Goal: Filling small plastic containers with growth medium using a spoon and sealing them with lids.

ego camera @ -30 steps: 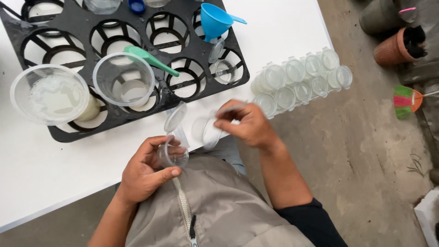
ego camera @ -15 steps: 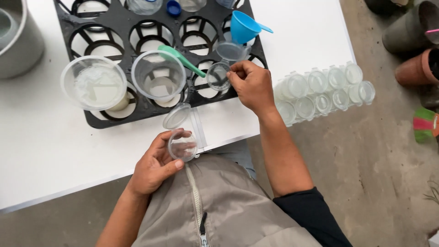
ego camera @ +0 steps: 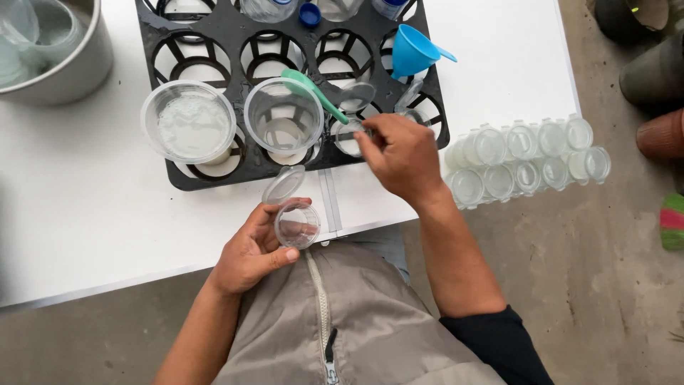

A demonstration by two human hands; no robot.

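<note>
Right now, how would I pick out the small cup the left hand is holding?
Start at the black tray on the white table and drop to the table's near edge. There the left hand holds a small clear cup. Unlike the shut cups clustered at the right, its hinged lid stands open.

Left hand (ego camera: 249,253) holds small clear cup (ego camera: 297,225); right hand (ego camera: 399,153) over black tray (ego camera: 235,32).

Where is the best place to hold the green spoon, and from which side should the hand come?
Grip the green spoon by its free handle end, coming from the lower right, probably. It lies tilted across the clear cup, handle pointing toward the right hand.
</note>
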